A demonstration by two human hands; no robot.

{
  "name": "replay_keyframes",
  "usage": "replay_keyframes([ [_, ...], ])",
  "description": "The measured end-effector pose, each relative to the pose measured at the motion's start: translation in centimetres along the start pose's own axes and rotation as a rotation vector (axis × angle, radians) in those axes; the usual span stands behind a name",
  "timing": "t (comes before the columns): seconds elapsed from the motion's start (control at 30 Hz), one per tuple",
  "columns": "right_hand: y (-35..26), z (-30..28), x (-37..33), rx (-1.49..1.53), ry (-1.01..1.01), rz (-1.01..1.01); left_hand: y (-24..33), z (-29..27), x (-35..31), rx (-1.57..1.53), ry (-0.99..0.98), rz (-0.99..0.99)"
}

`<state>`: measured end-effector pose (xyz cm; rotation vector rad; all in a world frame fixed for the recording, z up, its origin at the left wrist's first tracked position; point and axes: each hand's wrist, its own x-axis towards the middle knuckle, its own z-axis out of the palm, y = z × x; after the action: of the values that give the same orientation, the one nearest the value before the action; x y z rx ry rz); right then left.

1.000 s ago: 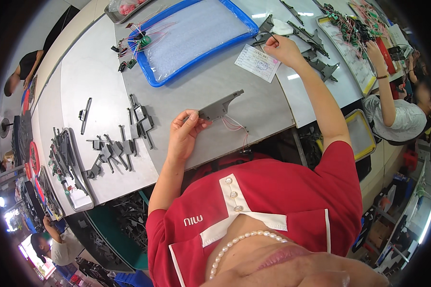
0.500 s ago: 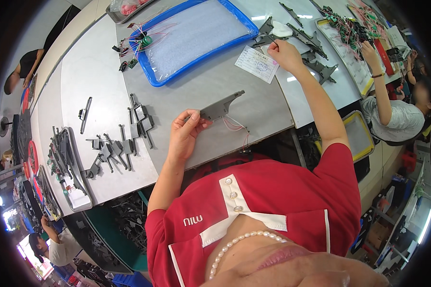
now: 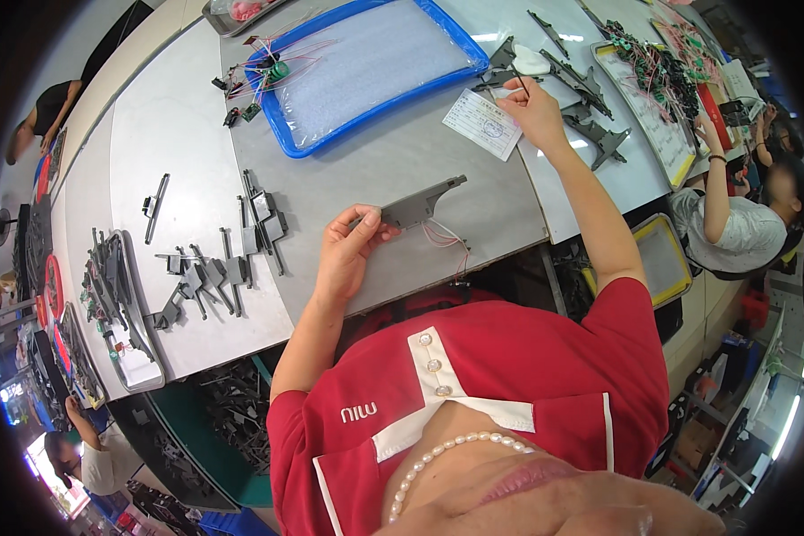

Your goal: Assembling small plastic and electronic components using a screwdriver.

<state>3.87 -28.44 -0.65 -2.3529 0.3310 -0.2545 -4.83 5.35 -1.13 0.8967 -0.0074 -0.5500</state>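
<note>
My left hand [image 3: 353, 248] pinches the end of a long grey plastic part [image 3: 411, 207], held up over the grey table. Thin red and white wires [image 3: 445, 236] dangle from that part toward the table's near edge. My right hand [image 3: 536, 114], fingers closed, grips a thin dark stick-like tool [image 3: 522, 86] whose exact kind I cannot make out. It is beside a printed paper slip [image 3: 482, 125]. Just beyond it lie a white rounded object [image 3: 531, 61] and several dark grey plastic parts [image 3: 581, 85].
A blue-rimmed tray [image 3: 308, 147] stands at the back, with wired circuit boards [image 3: 272, 70] over its left corner. More grey parts [image 3: 214, 272] lie on the left, beside a loaded metal tray [image 3: 156, 371]. To the right, a co-worker's arm [image 3: 716, 183] reaches toward a yellow-edged tray [image 3: 679, 168] of wired boards.
My right hand has drawn slightly nearer with the thin tool. My left hand and the grey part have shifted a little right. The co-worker's hand on the right has come nearer.
</note>
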Motion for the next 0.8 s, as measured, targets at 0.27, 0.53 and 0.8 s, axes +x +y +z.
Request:
replay_keyframes([
  [0.27,-2.0,-0.6,-3.9,-0.081,-0.012,-0.223,0.0,0.0,0.1,0.008,0.016,-0.014],
  [0.53,-6.8,-8.0,0.0,-0.009,0.080,-0.579,-0.4,0.3,0.1,0.051,0.067,0.033],
  [0.8,-2.1,-8.8,19.8,-0.148,0.264,-0.633,-1.9,1.6,-1.3,0.547,0.270,0.240],
])
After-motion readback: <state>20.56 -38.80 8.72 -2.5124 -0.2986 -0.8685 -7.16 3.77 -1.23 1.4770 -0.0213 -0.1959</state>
